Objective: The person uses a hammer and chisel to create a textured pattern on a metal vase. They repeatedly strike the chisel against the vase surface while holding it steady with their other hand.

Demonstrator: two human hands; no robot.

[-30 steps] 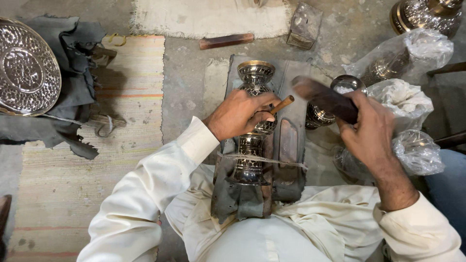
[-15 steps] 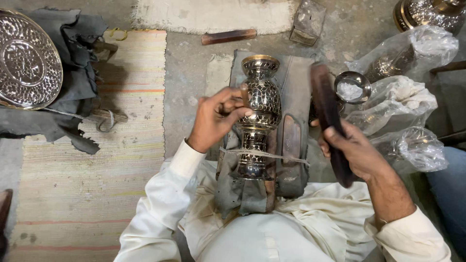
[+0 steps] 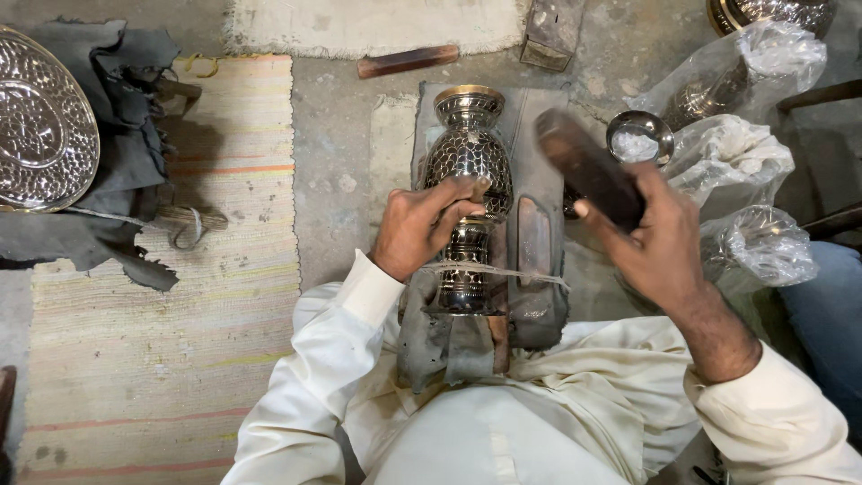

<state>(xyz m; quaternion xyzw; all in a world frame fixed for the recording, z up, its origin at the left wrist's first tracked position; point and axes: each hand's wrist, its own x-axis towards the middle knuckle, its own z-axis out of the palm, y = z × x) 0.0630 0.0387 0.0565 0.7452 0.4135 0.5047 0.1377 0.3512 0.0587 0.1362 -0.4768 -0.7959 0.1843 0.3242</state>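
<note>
- Left hand (image 3: 422,224) curled around the waist of an ornate dark-and-silver metal vase with a brass-coloured rim (image 3: 469,162), fingertips pressed against its patterned belly, thumb side toward the wearer.
- Vase lying lengthwise on a grey padded work block (image 3: 539,180), mouth pointing away from the body, foot toward the lap; thin pale cord (image 3: 530,274) stretched across the block just above the foot.
- Right hand (image 3: 660,242) closed around a dark brown wooden mallet-like block (image 3: 588,175), held tilted above the right side of the work block, clear of the vase, slightly blurred.
- Small round metal bowl holding white powder (image 3: 639,139) just beyond the wooden tool, on the concrete floor.
- Several metal pieces wrapped in clear plastic bags (image 3: 754,242) clustered to the right of the right hand; another wrapped one (image 3: 745,67) further back.
- Large embossed silver platter (image 3: 40,135) at far left, resting on crumpled dark grey cloth (image 3: 126,180).
- Striped woven mat in faded pink and yellow (image 3: 180,359) covering the floor left of the lap.
- Flat reddish-brown wooden stick (image 3: 409,61) lying on the concrete beyond the vase, near a pale rug edge (image 3: 359,22).
- White long sleeves (image 3: 323,359) on both arms, white garment over the lap.
- Blue-clad leg of another person (image 3: 826,314) at the right edge.
</note>
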